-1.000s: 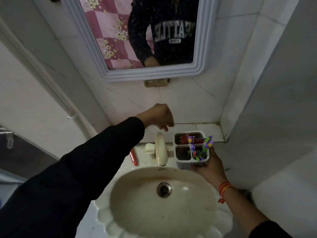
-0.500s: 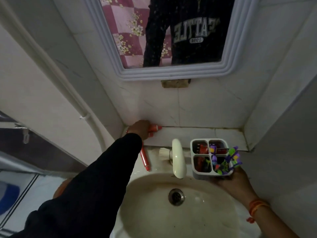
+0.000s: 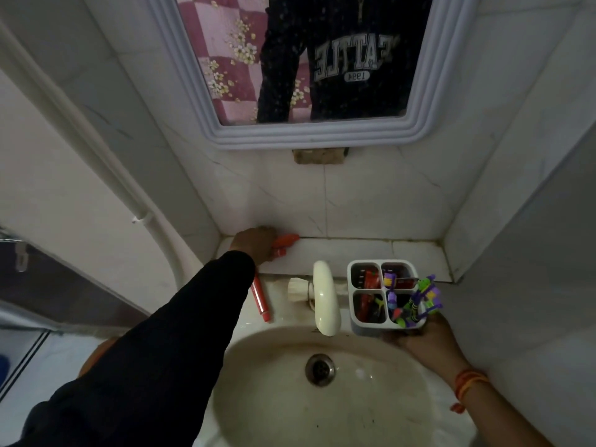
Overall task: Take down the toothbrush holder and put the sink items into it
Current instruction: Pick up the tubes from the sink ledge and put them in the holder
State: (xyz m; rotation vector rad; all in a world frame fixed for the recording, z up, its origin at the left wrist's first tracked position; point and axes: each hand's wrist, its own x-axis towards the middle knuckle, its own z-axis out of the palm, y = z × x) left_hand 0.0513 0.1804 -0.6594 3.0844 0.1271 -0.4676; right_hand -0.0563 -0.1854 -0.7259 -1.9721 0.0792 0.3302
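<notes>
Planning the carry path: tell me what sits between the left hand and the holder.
In the head view, the white tap stands between the left hand and holder.

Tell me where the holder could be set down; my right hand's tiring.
Bare ledge behind the holder, between tap and right wall. Left end is crowded: left hand on an orange item, red tube below.

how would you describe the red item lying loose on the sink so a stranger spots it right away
Start at the cream tap behind the basin. Just to its left, on the sink's back rim, a slim red tube lies flat. Unlike the orange-red item in the left hand on the ledge, nothing touches it.
</notes>
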